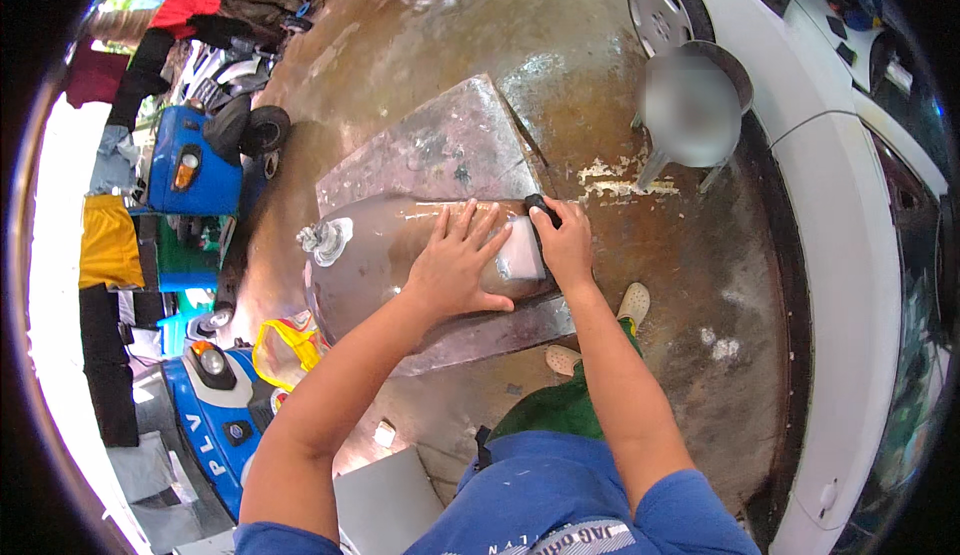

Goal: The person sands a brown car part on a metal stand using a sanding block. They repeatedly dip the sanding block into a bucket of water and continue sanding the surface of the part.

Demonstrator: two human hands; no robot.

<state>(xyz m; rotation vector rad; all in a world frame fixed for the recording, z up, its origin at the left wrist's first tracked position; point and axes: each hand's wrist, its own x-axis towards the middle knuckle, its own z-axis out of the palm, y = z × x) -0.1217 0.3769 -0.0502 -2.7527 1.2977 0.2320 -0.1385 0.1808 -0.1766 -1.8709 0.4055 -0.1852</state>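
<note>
A grey-brown, glossy rounded tank [380,255] lies on its side on a worn, paint-spotted board. A metal fitting [325,241] ringed with white sits at its left end. My left hand [455,265] rests flat on top of the tank, fingers spread, holding nothing. Beside its fingertips is a white rectangular patch [520,251] on the tank's right part. My right hand [567,245] is closed around a small black tool [537,203] at the tank's right end, next to the patch. The tool's exact kind is hidden by the fingers.
The board [430,145] lies on a wet, stained floor. A grey round stool [690,105] stands at the far right, near a white car [840,215]. Blue vehicles [195,160] and hanging clothes [108,240] line the left. A grey panel [390,495] lies near me.
</note>
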